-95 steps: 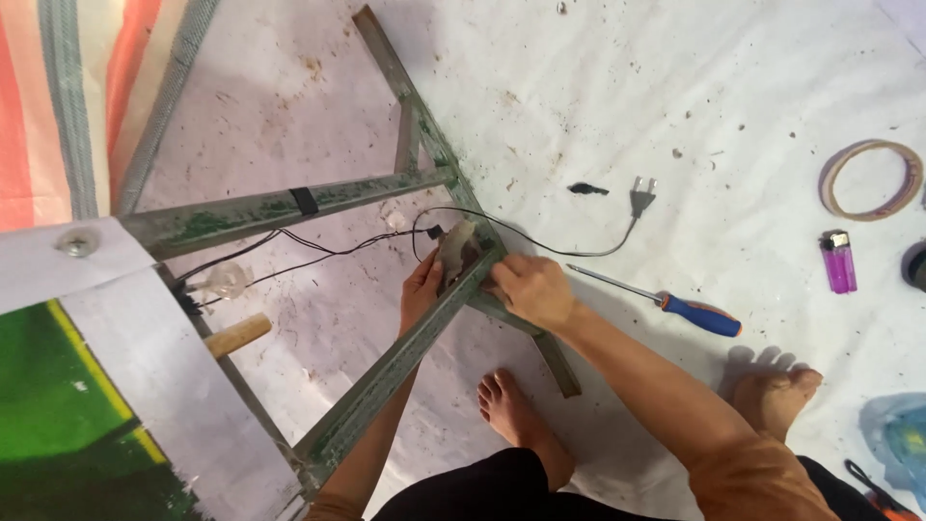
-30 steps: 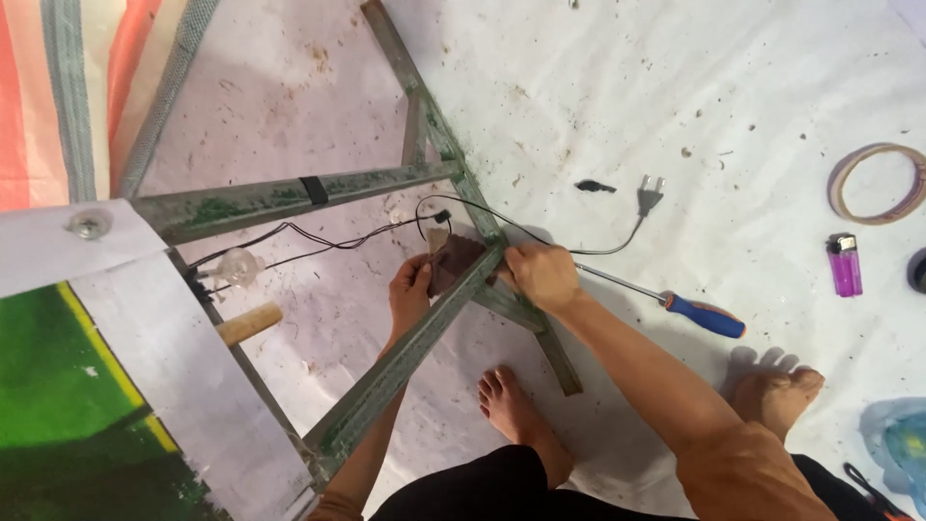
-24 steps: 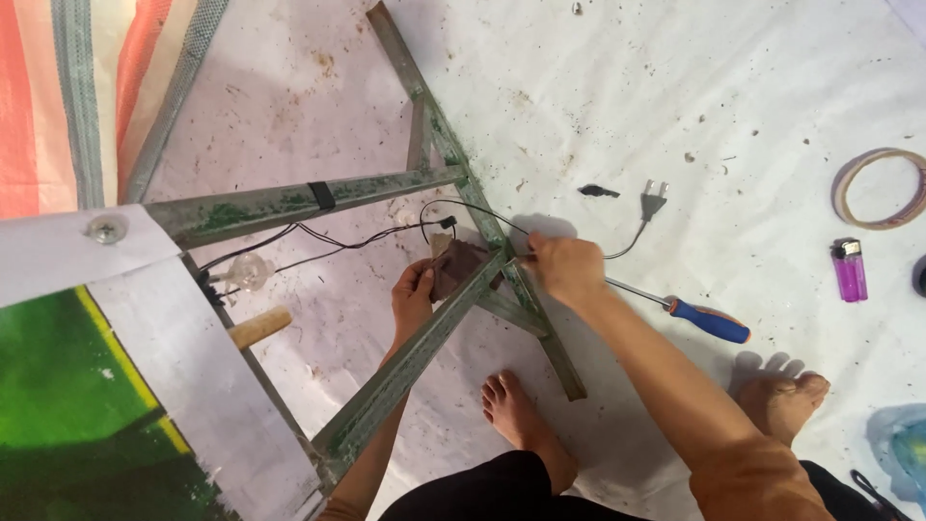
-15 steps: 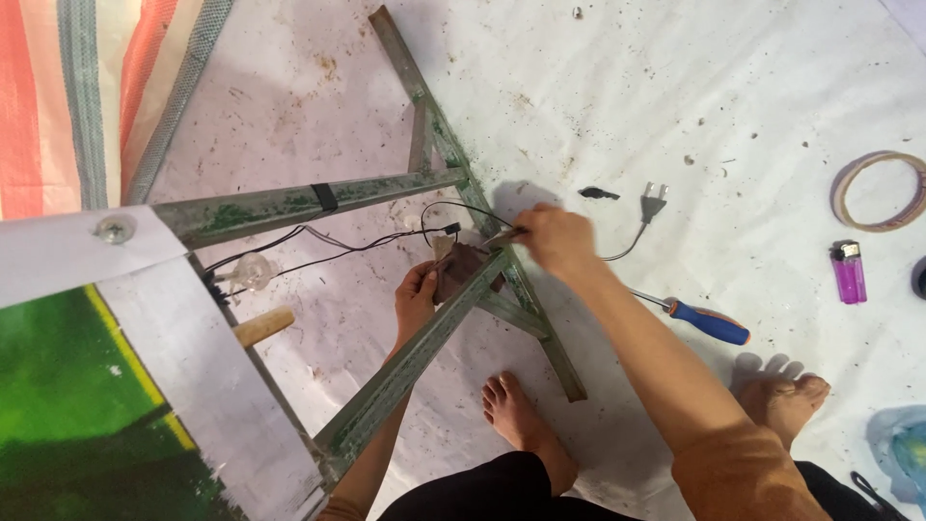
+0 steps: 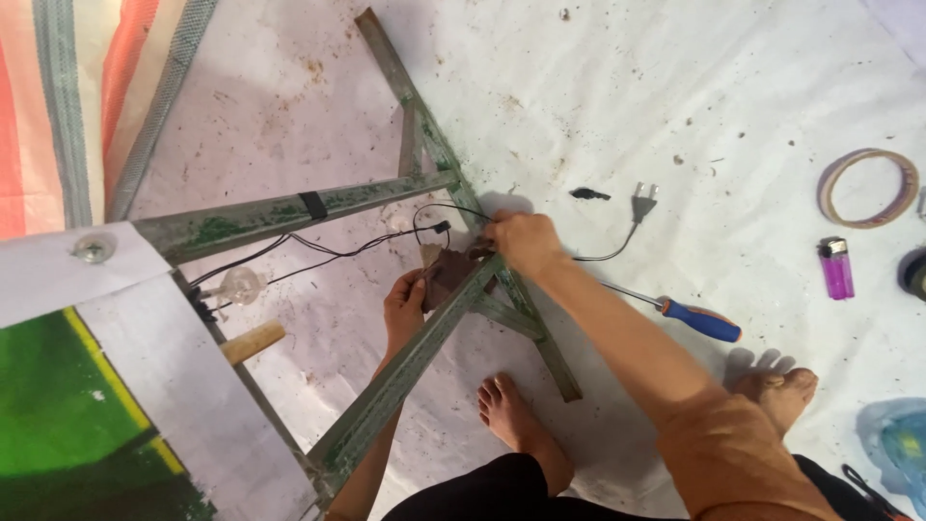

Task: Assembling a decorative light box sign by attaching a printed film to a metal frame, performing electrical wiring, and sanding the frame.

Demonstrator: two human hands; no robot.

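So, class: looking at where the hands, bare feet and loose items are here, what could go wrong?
1. The black cable loops by the metal frame; it might snag or pinch near the right hand.
2. The bare foot lies beside the frame's end, so a slip could hurt it.
3. The screwdriver lies loose behind the right arm and could be knocked.

The frame (image 5: 386, 207) lay across the sheet (image 5: 733, 116); the screwdriver (image 5: 685, 314) lay right of it, the lighter (image 5: 836, 269) near the sheet's right edge.
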